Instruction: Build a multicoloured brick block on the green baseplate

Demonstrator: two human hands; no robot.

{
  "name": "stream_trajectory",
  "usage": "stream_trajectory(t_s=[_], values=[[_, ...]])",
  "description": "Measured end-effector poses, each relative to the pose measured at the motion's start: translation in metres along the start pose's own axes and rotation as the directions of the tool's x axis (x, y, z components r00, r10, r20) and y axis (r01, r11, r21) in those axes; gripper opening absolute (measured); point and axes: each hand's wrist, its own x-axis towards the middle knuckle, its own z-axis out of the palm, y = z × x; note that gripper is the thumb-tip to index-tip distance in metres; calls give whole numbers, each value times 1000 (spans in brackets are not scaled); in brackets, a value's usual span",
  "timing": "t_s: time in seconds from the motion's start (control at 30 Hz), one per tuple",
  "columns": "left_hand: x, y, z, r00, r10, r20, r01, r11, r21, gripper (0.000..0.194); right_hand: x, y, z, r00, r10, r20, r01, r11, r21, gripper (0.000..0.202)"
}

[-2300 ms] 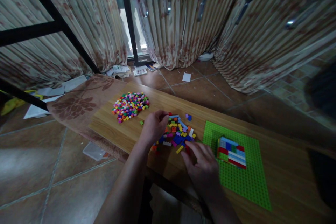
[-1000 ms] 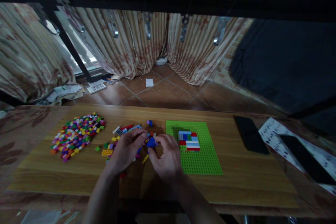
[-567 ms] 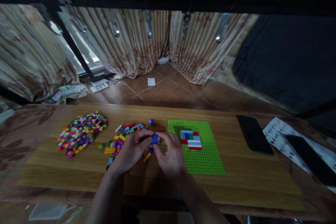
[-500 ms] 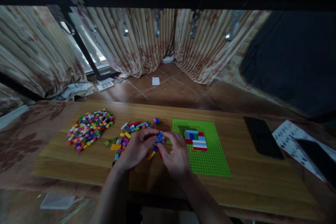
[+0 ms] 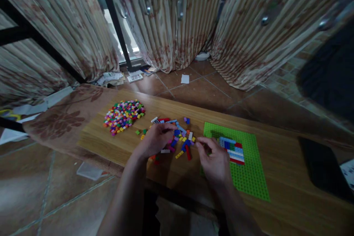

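My left hand [image 5: 157, 139] is over the left part of a loose pile of larger bricks [image 5: 182, 138], its thumb and fingers drawn together near a blue brick [image 5: 177, 132]. Whether it grips that brick is unclear. On the pile's right side my right hand [image 5: 214, 156] has its fingertips pinched; anything between them is too small to make out. Just beyond its knuckles lies the green baseplate [image 5: 250, 169], bearing a low block of red, white, light blue and blue bricks [image 5: 235, 151].
A heap of small colourful bricks [image 5: 124, 115] lies at the left of the wooden table [image 5: 110, 147]. A purple and blue brick pair [image 5: 187, 120] sits behind the pile. A black flat device [image 5: 322, 166] is at the right.
My hands have moved apart, and the blue brick piece held between them is no longer seen there. The camera view has turned left, so the table appears shifted right and tilted.
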Motion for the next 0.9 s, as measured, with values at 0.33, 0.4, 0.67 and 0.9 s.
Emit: stream_trajectory(t_s=[0.33, 0.4, 0.67, 0.9], values=[[-3, -1, -11, 998, 69, -3, -63, 927, 370, 22, -19, -6, 5, 954, -157, 254, 164, 986, -7, 15], [-4, 2, -9, 997, 75, 0, -68, 908, 414, 22, -19, -5, 8, 940, -213, 267, 231, 972, -39, 18], [-4, -5, -14, 991, 136, 9, -128, 901, 415, 23, -22, -4, 21, 912, -321, 255, 358, 927, -114, 19], [-11, 0, -20, 983, 129, 132, -174, 884, 434, 17, -21, 0, 23, 905, -341, 254, 387, 908, -159, 17]])
